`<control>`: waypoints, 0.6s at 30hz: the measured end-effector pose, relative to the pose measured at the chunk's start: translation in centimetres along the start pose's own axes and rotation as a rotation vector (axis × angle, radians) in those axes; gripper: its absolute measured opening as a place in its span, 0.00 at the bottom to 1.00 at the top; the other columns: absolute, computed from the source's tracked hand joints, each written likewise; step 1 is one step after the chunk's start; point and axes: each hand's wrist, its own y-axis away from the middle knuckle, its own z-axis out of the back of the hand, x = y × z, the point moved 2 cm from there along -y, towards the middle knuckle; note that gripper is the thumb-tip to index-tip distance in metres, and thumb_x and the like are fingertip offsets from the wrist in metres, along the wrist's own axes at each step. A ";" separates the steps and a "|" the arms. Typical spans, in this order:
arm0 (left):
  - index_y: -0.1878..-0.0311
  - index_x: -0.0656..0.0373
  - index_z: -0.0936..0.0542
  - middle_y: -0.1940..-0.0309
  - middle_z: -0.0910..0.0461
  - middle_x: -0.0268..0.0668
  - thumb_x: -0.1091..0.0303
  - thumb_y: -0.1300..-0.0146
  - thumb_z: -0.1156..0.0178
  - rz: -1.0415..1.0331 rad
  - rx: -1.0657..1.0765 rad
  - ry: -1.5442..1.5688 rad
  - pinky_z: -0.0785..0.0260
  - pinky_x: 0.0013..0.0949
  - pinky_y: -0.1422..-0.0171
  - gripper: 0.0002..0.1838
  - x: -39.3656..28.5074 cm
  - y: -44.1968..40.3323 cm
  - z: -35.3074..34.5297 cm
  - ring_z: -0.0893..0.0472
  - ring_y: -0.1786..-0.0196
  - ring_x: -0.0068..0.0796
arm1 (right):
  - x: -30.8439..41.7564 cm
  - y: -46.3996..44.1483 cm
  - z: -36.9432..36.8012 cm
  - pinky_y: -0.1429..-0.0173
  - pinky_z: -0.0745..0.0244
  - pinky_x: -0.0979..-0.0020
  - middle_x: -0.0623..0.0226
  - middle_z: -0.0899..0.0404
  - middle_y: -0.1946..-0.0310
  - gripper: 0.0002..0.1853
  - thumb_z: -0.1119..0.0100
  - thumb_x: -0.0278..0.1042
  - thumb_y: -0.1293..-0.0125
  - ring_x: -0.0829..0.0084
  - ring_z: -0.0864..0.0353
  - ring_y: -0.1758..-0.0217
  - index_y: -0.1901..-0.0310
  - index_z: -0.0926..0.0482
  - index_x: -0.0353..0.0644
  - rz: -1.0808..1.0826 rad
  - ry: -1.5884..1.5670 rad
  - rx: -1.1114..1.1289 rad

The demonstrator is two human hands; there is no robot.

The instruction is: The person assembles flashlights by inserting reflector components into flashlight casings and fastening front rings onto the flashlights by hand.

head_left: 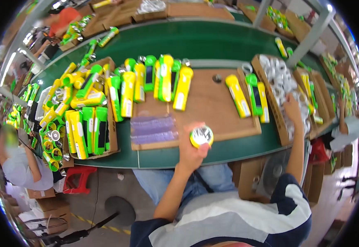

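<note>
My left hand (189, 150) is wrapped round a flashlight (202, 135) over the front of the cardboard sheet. Its round, shiny head faces up toward me, with a yellow-green rim. Off to the right, my right hand (292, 109) reaches into a cardboard box of white rings (276, 74). Its fingers look drawn together among the rings; whether they grip one is too small to make out. Several yellow and green flashlights (183, 88) stand along the sheet's back left, and a small group with a yellow flashlight (238, 96) lies at its right.
A brown cardboard sheet (212, 111) with purple tape strips (154, 128) covers part of the green table (163, 161). Boxes full of flashlights (80, 131) crowd the left. Another box (321, 92) stands at far right. A co-worker (21, 160) sits at left; a person's arm shows at right.
</note>
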 end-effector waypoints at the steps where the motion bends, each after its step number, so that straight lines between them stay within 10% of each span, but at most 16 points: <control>1: 0.35 0.60 0.32 0.59 0.22 0.42 0.48 0.33 0.35 -0.021 0.024 -0.038 0.23 0.31 0.63 0.32 -0.6 -0.5 -0.3 0.18 0.67 0.29 | -1.3 -0.4 0.5 0.53 0.27 0.56 0.49 0.21 0.65 0.12 0.49 0.26 0.38 0.49 0.21 0.60 0.52 0.26 0.38 0.045 -0.028 -0.031; 4: 0.35 0.57 0.35 0.67 0.21 0.43 0.39 0.30 0.40 -0.097 0.061 -0.126 0.26 0.31 0.66 0.35 -0.5 -0.5 -0.2 0.20 0.70 0.29 | 1.8 -0.4 5.0 0.35 0.26 0.49 0.45 0.18 0.42 0.23 0.50 0.42 0.28 0.45 0.20 0.38 0.36 0.21 0.43 -0.222 -0.031 0.139; 10: 0.36 0.56 0.35 0.67 0.20 0.43 0.35 0.32 0.38 -0.063 0.055 -0.094 0.26 0.30 0.66 0.38 -0.9 -0.3 -0.4 0.20 0.71 0.29 | 3.8 -0.1 6.9 0.49 0.25 0.62 0.51 0.18 0.59 0.21 0.55 0.22 0.36 0.57 0.18 0.57 0.44 0.19 0.42 -0.151 0.105 0.061; 14: 0.36 0.56 0.35 0.67 0.20 0.43 0.35 0.33 0.37 -0.113 0.068 -0.202 0.26 0.30 0.66 0.38 0.4 0.1 0.5 0.20 0.71 0.28 | 10.8 1.4 5.0 0.54 0.28 0.74 0.68 0.21 0.65 0.20 0.53 0.24 0.33 0.76 0.24 0.62 0.45 0.16 0.37 0.198 -0.624 -0.085; 18: 0.36 0.56 0.35 0.67 0.20 0.43 0.36 0.33 0.36 -0.106 0.075 -0.208 0.26 0.30 0.66 0.38 0.3 0.2 0.2 0.20 0.70 0.28 | 20.8 5.9 2.1 0.56 0.33 0.77 0.68 0.30 0.63 0.20 0.44 0.33 0.34 0.75 0.29 0.62 0.44 0.18 0.31 0.116 -1.477 0.586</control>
